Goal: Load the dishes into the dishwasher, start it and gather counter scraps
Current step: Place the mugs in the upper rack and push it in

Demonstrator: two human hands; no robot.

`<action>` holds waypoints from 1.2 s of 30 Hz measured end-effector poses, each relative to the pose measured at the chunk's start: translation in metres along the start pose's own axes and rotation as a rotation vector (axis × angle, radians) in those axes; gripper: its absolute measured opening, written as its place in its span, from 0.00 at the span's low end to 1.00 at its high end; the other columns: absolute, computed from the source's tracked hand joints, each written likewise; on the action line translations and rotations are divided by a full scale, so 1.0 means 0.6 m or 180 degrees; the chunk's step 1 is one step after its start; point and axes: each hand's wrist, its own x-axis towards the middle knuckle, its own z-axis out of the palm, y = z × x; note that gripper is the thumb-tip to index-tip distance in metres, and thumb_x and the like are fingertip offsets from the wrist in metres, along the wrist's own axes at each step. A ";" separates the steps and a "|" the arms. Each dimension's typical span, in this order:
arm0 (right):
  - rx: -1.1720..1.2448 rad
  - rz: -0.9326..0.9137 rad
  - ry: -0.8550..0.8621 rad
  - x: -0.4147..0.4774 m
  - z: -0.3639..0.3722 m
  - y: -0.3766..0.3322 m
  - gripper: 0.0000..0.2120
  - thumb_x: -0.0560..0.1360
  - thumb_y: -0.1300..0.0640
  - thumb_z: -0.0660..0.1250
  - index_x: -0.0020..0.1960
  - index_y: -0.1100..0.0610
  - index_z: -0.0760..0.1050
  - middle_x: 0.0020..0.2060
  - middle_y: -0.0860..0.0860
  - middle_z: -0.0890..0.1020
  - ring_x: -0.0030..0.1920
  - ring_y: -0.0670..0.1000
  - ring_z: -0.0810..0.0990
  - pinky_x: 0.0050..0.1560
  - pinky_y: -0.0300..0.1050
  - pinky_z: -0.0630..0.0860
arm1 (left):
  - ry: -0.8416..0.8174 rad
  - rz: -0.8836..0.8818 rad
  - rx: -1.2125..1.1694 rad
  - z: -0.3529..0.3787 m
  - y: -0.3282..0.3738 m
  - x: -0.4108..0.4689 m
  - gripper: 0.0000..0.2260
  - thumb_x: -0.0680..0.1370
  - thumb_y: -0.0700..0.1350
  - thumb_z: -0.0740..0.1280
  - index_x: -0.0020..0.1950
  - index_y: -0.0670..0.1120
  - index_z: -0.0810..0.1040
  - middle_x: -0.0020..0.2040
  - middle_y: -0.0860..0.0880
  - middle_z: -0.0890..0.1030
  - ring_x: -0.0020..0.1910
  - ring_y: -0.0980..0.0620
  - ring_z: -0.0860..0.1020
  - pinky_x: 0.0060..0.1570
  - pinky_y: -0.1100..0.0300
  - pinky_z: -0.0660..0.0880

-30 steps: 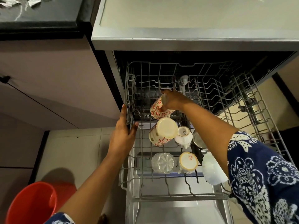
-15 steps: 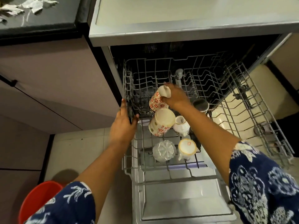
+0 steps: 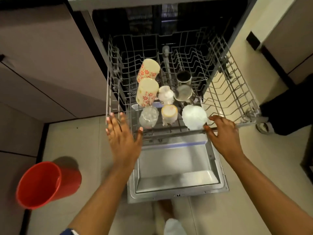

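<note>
head view: both hands at the front of the loaded rack

the wire rack (image 3: 169,133) stands out of the dishwasher, above the lowered dishwasher door (image 3: 174,168). the left hand (image 3: 122,138) is at the rack's front left corner, fingers straight and spread, holding nothing. its fingertips reach the corner wires and its thumb lies against the front rail, though motion blur hides how firm the contact is. the right hand (image 3: 223,134) is at the right part of the same front rail, fingers curled over the rail and thumb under it, gripping it.

all the dishes sit in the rack's left and middle rows, beyond both hands. two floral mugs (image 3: 148,82) lie tilted one behind the other in the left row, bases up. a clear glass (image 3: 149,117) stands upside down at the front of that row, just beyond the left thumb. in the middle row, a yellow-rimmed cup (image 3: 169,112) is at the front, with a small white cup (image 3: 166,94) behind it. two steel cups (image 3: 183,85) sit further right, one behind the other. a white bowl (image 3: 194,117) rests at the front, just beside the right thumb. the rack's right section shows only bare tines.

left of the rack, a red bucket (image 3: 45,182) stands on the floor by the cabinet.
</note>
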 end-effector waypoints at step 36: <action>-0.0473 -0.1885 0.1313 0.343 0.106 0.089 0.23 0.82 0.45 0.50 0.74 0.52 0.61 0.73 0.50 0.63 0.74 0.52 0.57 0.71 0.56 0.46 | 0.0879 0.0236 0.0151 0.165 0.101 0.247 0.31 0.79 0.63 0.47 0.78 0.51 0.48 0.79 0.48 0.46 0.77 0.49 0.39 0.72 0.48 0.35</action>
